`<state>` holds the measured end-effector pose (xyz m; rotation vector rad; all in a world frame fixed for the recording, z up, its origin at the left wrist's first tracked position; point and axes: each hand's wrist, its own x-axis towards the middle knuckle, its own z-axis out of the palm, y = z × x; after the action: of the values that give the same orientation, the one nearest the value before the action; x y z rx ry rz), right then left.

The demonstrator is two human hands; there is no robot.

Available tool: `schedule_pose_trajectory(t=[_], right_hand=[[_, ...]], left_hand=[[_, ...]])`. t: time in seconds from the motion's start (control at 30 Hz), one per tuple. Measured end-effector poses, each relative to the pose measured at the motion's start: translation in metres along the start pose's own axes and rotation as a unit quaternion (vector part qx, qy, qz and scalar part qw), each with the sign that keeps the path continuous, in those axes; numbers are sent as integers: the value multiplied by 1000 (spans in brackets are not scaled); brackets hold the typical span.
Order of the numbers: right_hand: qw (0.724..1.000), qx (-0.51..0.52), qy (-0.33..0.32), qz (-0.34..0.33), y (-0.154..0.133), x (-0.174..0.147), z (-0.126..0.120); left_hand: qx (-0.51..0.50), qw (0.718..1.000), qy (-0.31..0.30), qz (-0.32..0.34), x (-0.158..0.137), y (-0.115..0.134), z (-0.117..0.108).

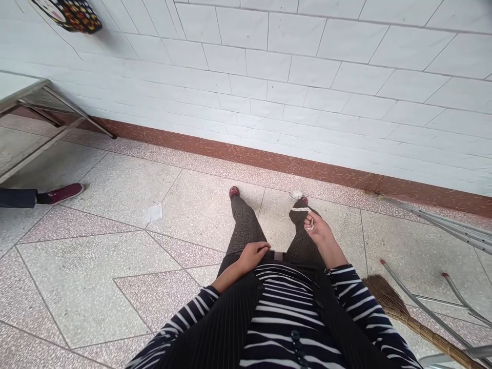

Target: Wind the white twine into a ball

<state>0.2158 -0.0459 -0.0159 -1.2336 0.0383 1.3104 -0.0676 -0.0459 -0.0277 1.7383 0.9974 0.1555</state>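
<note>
While the right grip (318, 229) pinches a white strip (301, 209), fingers nearly closed, the left hand (254, 256) rests loosely curled at the waist; cannot tell whether it holds anything. White round object near the right shoe (305, 200). Patterned bag (79, 16) at wall, contents hidden. Right: broom (384, 294), tubular metal frame (415, 300). Left: bench (15, 84), another person's shoe (65, 192). Floor (207, 195) extends to red-brown skirting (249, 155).

No readable text, no legible labels, numbers or signs
</note>
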Motion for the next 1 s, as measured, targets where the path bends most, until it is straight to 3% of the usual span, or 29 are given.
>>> schedule_pose_trajectory(t=[0.13,0.4,0.57,0.73,0.83,1.0], right_hand=[[1000,-6,-1,-6,0,-10,-3],[995,-81,-37,-44,0,-15,11],[982,-163,-75,-65,2,-38,17],[962,-234,-135,-44,1,-69,14],[950,-266,-157,-39,-2,-77,13],[933,-315,-171,-44,-8,-72,13]], left_hand=[[18,1000,-9,15,5,4,-1],[17,998,55,39,22,9,-4],[74,978,93,172,52,33,-15],[140,946,-5,292,82,66,-10],[149,947,-51,281,88,71,-4],[131,969,2,208,86,67,-14]])
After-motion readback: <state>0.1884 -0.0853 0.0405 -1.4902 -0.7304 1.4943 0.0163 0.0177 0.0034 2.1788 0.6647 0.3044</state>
